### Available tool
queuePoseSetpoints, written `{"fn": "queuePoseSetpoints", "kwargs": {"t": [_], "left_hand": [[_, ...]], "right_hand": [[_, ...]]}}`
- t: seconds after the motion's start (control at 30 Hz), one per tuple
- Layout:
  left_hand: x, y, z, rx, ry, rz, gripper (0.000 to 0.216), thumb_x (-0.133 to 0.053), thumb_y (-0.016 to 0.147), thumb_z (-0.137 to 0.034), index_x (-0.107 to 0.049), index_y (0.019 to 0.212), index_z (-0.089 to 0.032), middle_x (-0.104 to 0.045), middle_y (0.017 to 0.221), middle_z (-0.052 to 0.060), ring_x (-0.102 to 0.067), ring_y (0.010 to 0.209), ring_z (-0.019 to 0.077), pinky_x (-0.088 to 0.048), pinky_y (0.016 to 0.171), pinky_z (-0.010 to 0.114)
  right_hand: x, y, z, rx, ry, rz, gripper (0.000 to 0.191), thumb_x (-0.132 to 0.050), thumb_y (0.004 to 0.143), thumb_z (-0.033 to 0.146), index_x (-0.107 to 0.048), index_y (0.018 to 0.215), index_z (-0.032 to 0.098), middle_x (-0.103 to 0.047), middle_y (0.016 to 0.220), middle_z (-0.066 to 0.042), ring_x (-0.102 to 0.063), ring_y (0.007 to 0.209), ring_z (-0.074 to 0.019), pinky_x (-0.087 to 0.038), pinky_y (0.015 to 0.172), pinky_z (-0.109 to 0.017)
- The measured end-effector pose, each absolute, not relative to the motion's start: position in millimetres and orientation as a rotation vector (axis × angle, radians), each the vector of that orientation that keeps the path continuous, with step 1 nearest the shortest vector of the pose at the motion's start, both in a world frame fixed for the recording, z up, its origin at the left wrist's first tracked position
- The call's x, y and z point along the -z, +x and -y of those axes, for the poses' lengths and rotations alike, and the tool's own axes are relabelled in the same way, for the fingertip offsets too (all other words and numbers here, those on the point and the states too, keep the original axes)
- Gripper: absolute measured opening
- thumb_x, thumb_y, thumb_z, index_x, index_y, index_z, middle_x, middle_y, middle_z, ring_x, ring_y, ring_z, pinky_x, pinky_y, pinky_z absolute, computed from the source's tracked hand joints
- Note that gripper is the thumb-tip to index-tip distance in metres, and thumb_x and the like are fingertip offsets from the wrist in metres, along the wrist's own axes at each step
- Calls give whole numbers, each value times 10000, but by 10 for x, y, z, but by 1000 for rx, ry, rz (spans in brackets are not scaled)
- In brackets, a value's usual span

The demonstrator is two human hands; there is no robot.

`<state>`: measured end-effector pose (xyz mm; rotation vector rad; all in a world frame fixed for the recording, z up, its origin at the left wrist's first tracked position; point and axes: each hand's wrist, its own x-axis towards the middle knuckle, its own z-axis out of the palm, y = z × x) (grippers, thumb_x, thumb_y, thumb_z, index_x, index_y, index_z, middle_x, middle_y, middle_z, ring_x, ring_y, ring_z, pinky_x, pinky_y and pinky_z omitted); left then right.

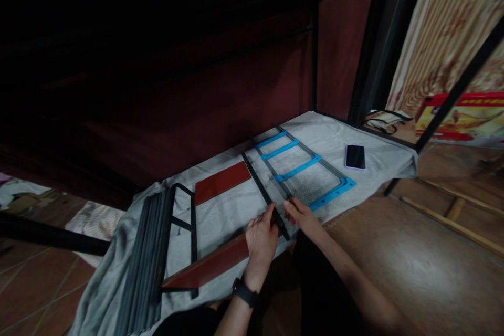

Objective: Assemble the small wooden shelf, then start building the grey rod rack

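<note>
Bare hands, forearms; dark watch, left wrist; dark legwear.

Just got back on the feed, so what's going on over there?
A person is working with both hands at a black bar lying on a grey cloth. The left hand, with a watch on its wrist, is on the bar's near end; the right hand is close beside it, its grip unclear. Right of the bar lies a frame with blue crosspieces, then a phone. Left are two reddish boards, a black frame and a row of dark tubes.
</note>
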<state>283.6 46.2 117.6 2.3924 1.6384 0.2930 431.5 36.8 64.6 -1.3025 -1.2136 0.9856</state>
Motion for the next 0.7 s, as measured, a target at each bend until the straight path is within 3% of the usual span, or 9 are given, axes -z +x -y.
{"fn": "queuePoseSetpoints", "kwargs": {"t": [0.13,0.33,0.5,0.7], "left_hand": [[-1189,2835,-457,-313,2386,-1633,470,-495,919,-202,-513,1383,-272,-742,1096,53,-664,1020,197,-440,950,339],[-1177,2826,-450,-348,2410,-1614,507,-494,894,-140,-514,1385,-267,-739,1103,54,-664,1014,198,-443,946,344],[-1167,2832,-452,-354,2425,-1624,495,-498,896,-150,-520,1381,-247,-747,1061,58,-671,988,198,-449,938,341],[-1144,2829,-451,-354,2446,-1643,502,-499,899,-156,-513,1389,-264,-748,1060,44,-675,968,201,-454,925,351]], "right_hand": [[-604,4325,-383,-1037,-1153,1251,307,-566,863,524,-556,870,218,-573,718,30,-560,664,-138,-448,632,-261],[-620,4350,-356,-986,-1318,1382,426,-410,955,513,-473,658,214,-464,579,44,-476,573,-122,-354,565,-254],[-566,4351,-383,-1010,-1173,1341,281,-506,916,492,-545,893,214,-537,722,36,-512,658,-125,-393,609,-246],[-605,4369,-427,-963,-1271,1509,402,-422,956,508,-468,684,215,-462,609,47,-451,596,-117,-333,594,-259]]}}
